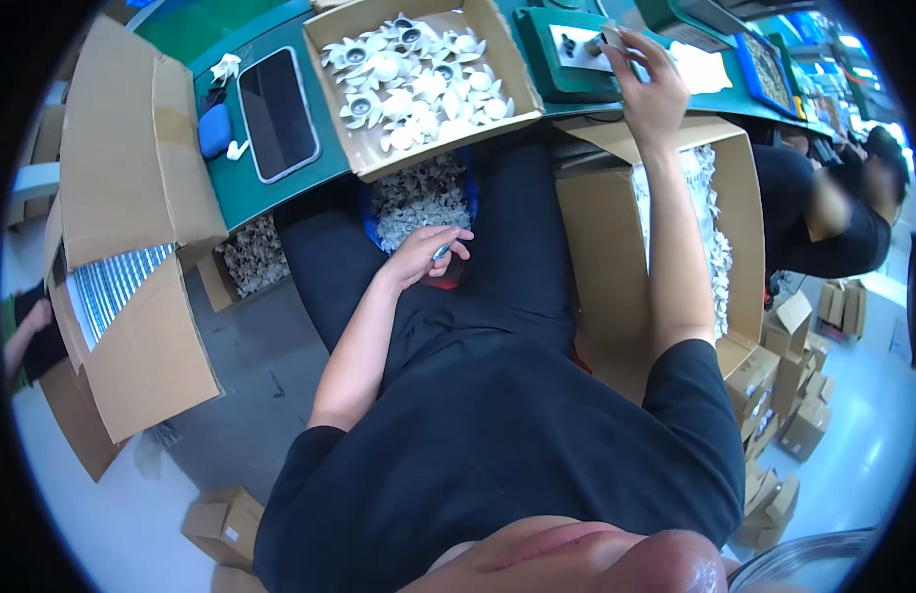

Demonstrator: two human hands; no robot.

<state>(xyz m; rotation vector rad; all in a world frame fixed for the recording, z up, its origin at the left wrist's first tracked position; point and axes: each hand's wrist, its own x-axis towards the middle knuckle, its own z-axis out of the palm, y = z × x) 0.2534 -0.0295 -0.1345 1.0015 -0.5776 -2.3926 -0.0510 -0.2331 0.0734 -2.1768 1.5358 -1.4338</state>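
My right hand [653,91] reaches up to a green bench device [574,71] with a white top plate. Its thumb and forefinger are pinched together at a small dark fitting [598,42] on that plate; what lies between them is too small to name. Low over my lap is my left hand [425,257], fingers curled around a small shiny piece [441,251] of a kind I cannot make out. Just beyond it, a blue bin [370,229] of small pale grey parts stands between my legs. White fan impellers [418,84] fill a shallow cardboard box [351,148] on the bench edge.
A phone [279,114] and a blue earphone case [215,130] lie on the green bench at left. Tall cardboard boxes flank me: one [146,346] at left, another [606,257] with pale parts under my right forearm. Another person's leg [824,212] is at right.
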